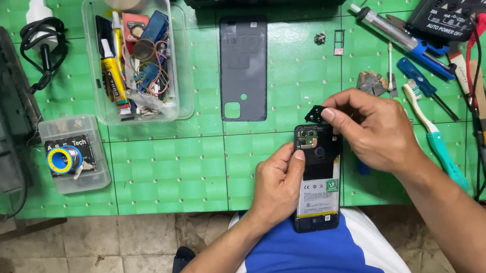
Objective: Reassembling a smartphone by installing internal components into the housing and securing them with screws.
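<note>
Both hands [276, 184] [370, 131] on opened phone [318, 177]

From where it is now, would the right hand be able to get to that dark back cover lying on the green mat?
Probably yes. The back cover lies flat on the mat with nothing between it and the right hand, but that hand pinches a small black part and would need to put it down.

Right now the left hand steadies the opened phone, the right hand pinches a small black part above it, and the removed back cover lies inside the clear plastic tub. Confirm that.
Not quite. In the head view the back cover lies flat on the green mat, beside the clear tub, not inside. The rest stands.
</note>
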